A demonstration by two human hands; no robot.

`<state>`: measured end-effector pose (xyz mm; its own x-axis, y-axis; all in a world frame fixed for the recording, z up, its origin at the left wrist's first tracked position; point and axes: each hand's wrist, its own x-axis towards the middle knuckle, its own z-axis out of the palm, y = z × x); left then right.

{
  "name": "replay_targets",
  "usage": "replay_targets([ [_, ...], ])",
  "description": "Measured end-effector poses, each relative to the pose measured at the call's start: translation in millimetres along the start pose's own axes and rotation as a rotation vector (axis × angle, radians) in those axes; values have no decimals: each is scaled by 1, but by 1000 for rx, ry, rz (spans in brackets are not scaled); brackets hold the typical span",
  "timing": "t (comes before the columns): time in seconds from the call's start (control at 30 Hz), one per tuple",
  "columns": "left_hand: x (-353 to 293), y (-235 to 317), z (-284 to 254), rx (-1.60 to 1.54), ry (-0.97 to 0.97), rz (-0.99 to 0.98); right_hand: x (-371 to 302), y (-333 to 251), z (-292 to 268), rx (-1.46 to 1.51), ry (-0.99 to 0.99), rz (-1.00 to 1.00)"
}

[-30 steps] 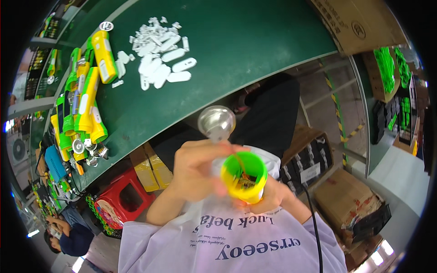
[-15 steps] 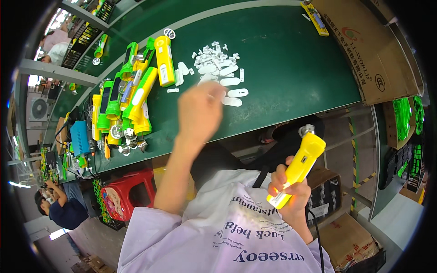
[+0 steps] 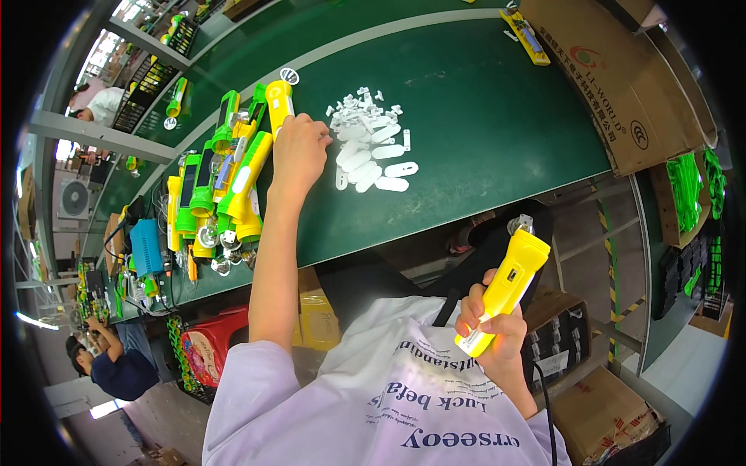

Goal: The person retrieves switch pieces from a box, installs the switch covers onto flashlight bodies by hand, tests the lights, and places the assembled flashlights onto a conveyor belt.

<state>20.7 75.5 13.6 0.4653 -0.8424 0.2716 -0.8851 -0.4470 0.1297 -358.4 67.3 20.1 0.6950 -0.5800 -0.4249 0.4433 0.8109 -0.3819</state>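
My right hand point(image 3: 497, 330) is wrapped round a yellow flashlight body point(image 3: 514, 272), held tilted in front of my shirt. A small slot shows in its side, and a clear bulb piece point(image 3: 521, 224) sticks out at its wide end. Over the green table, my left hand point(image 3: 301, 151) has its fingers curled down, partly covering another yellow flashlight point(image 3: 279, 101); what lies under the fingertips is hidden. Just right of that hand lies a pile of small white plastic parts point(image 3: 364, 116), with several flat oval white pieces point(image 3: 359, 161) at its near side.
Green and yellow flashlights point(image 3: 221, 171) are heaped left of my left arm. A blue box point(image 3: 145, 246) stands beyond them. A cardboard carton point(image 3: 602, 85) borders the table's right end, near an opened yellow flashlight half point(image 3: 527, 39). A red stool point(image 3: 214, 342) is below the table edge.
My left hand has moved left from the oval white pieces to the yellow flashlight beside the heap. My right hand keeps its hold with little movement. The view has shifted slightly.
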Motion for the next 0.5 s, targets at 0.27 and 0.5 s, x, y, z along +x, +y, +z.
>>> replay_targets([
  [0.27,-30,47,-28,-813,1,-225,7,2,-5,35,-83,44],
  [0.5,-99,135,-32,-1527,-448,-58,12,-1,1,61,-110,138],
])
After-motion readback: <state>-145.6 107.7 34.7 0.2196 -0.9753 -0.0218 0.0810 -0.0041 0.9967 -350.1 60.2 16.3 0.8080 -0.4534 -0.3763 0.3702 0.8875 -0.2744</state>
